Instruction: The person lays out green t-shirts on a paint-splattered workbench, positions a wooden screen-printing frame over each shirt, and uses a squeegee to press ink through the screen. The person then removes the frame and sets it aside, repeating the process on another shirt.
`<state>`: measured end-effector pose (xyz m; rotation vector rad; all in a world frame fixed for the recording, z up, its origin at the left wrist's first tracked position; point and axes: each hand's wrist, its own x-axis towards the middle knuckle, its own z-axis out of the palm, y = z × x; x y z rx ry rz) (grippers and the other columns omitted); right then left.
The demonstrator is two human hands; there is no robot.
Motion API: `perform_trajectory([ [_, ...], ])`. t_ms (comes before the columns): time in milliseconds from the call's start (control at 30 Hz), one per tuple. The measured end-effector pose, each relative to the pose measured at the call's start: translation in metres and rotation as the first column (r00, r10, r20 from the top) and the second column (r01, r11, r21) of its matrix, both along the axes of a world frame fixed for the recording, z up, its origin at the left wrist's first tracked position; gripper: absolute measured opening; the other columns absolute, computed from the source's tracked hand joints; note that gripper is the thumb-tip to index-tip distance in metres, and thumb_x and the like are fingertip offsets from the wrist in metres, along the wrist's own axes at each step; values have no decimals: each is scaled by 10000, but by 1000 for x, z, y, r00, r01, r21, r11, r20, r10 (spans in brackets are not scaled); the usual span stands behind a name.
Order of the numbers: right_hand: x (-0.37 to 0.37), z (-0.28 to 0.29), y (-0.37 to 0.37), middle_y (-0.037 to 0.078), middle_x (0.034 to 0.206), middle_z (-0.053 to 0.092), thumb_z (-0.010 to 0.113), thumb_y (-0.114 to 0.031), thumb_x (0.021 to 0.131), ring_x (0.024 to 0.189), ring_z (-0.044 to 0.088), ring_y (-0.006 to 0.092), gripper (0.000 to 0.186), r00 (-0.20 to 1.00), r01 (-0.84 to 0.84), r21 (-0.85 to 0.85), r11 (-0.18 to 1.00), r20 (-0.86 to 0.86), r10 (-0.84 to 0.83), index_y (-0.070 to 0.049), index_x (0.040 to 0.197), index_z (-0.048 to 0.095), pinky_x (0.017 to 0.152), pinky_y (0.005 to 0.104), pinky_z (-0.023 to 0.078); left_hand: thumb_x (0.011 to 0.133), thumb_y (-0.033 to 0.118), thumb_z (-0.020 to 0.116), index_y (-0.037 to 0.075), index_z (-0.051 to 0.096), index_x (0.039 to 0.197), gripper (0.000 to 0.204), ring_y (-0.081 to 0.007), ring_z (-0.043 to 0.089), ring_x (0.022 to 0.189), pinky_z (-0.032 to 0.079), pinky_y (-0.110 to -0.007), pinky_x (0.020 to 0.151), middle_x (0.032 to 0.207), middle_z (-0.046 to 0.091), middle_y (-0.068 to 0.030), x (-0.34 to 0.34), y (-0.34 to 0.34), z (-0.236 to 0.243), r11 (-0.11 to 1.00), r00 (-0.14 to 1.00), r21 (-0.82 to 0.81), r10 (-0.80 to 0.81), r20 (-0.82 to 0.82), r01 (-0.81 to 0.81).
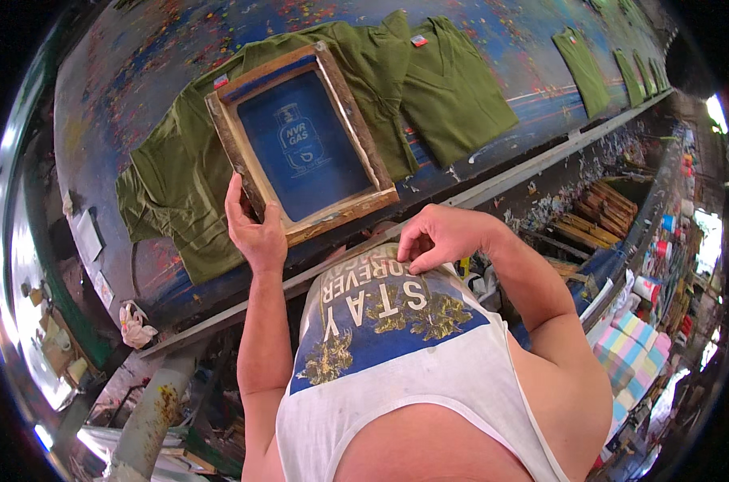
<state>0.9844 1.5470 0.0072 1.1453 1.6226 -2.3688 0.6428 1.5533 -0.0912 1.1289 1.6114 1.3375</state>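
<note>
A wooden screen-printing frame (348,210) with blue mesh (260,120) lies tilted over an olive-green T-shirt (184,145) on the paint-spotted table. The mesh carries a pale bottle-like outline with lettering. At the frame's near left corner, my left hand (258,233) grips the wood, thumb on the near side and fingers along the left side. My right hand (453,233) is drawn in against the front of my printed white tank top (397,301), its fingers curled together. Whether anything small sits between those fingertips is hidden.
A second folded olive shirt (457,96) lies right of the frame, with more green shirts (581,72) farther along the table. A metal rail (509,169) runs along the near edge. Wooden frames (597,217) and a stack of pastel cloths (633,353) are at the right.
</note>
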Motion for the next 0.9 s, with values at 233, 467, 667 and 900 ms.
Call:
perform_trajectory([
  [233,-4,3,-23,74,922,824,909,-143,882,822,736,119,262,997,-5,77,997,73,0,8,1076,820,755,312,589,889,-112,698,12,549,1584,722,-214,643,1314,532,-353,1103,1558,595,-126,-3,1,-3,1000,994,25,2,-113,1],
  [467,-7,8,-27,74,922,785,836,-48,946,809,732,138,181,999,0,346,938,32,-12,-3,1119,807,712,297,569,869,-70,715,23,572,1552,705,-318,595,1451,480,-414,1200,1589,593,-167,-11,-2,-7,999,979,48,4,-205,6],
  [667,-34,-5,-1,165,954,739,721,0,963,828,739,346,184,870,330,831,447,-84,-485,-14,1134,788,734,403,589,844,-52,736,39,586,1541,719,-342,579,1466,485,-432,1173,1608,583,-179,-7,-4,-1,996,955,84,15,-296,10],
  [900,-64,-37,40,207,1231,684,934,-250,836,1061,709,424,681,747,175,926,333,95,-658,28,1391,656,937,486,590,841,-73,715,47,667,1441,614,-393,548,1498,426,-458,1254,1602,580,-234,-6,-4,10,994,930,101,-1,-369,42],
])
